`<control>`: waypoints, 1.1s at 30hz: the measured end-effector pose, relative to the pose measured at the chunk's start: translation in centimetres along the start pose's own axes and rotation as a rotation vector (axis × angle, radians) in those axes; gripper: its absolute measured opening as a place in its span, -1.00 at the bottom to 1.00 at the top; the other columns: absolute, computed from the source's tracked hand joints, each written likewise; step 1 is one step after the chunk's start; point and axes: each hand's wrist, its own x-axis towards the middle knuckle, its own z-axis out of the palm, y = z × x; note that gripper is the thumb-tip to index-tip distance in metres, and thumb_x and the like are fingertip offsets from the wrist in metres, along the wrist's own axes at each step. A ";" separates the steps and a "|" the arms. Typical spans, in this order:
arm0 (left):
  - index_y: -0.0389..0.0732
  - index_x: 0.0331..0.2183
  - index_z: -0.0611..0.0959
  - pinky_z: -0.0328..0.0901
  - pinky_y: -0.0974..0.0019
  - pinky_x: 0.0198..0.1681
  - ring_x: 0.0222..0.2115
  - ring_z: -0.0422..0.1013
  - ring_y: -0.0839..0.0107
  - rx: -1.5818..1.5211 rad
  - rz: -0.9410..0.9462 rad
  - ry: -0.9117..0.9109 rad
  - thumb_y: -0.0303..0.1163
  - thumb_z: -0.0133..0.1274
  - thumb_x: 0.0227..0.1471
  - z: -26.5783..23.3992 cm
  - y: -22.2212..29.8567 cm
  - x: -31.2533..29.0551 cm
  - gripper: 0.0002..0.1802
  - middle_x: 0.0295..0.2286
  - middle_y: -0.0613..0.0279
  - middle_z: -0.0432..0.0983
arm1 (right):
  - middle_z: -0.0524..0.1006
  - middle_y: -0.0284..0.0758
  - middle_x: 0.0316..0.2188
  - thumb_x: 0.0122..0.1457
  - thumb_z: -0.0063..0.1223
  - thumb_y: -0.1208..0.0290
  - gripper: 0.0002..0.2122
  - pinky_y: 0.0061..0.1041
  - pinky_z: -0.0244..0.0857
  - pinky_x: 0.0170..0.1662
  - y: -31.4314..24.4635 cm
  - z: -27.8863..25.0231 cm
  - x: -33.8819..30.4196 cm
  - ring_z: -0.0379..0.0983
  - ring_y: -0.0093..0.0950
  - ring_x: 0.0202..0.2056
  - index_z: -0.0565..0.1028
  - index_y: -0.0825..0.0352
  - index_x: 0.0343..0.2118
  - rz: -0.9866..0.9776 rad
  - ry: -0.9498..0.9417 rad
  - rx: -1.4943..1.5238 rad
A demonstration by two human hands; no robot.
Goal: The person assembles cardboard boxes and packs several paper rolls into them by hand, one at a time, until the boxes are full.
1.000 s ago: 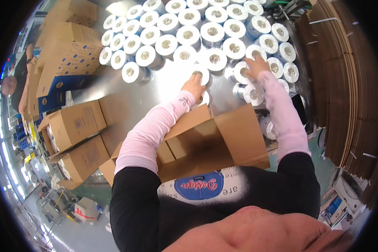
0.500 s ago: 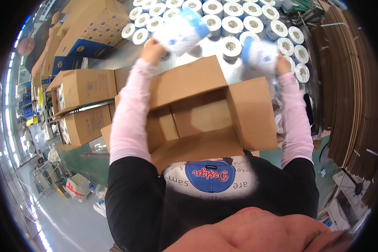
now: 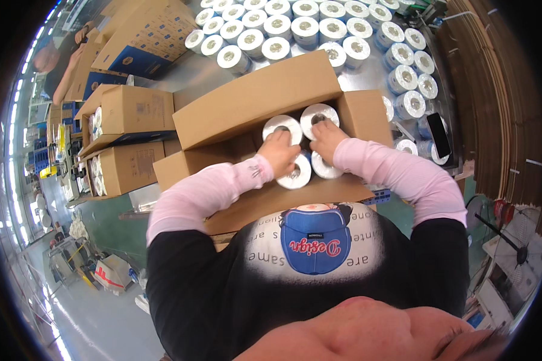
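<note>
An open cardboard box (image 3: 253, 102) stands in front of me with its flaps spread. Inside it stand several white rolls with grey cores. My left hand (image 3: 281, 151) rests on a roll (image 3: 296, 174) at the near side, just below another roll (image 3: 281, 126). My right hand (image 3: 325, 139) presses between a far roll (image 3: 319, 112) and a near roll (image 3: 326, 168). Both hands lie on the rolls, fingers curled over them.
Many more white rolls (image 3: 295, 27) stand in rows on the metal table behind the box. Further rolls (image 3: 409, 90) sit at the right beside a dark phone (image 3: 438, 135). Filled cardboard boxes (image 3: 123, 129) stack at the left. Flat cardboard sheets (image 3: 494, 78) lean at the right.
My hands took rolls from the table, lifted them over the box, and now have them down inside the box.
</note>
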 end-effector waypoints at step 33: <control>0.12 -0.03 0.50 0.25 0.10 0.03 -0.02 0.29 0.06 0.366 -0.793 -0.371 -0.04 0.18 -0.21 1.7 -26.9 20.1 -0.39 -0.12 -0.04 0.39 | 0.36 -0.17 -0.09 0.05 -0.02 0.41 -0.70 0.00 -0.26 0.27 25.0 8.9 6.7 0.15 -0.23 0.11 0.53 0.12 -0.12 0.464 0.038 0.044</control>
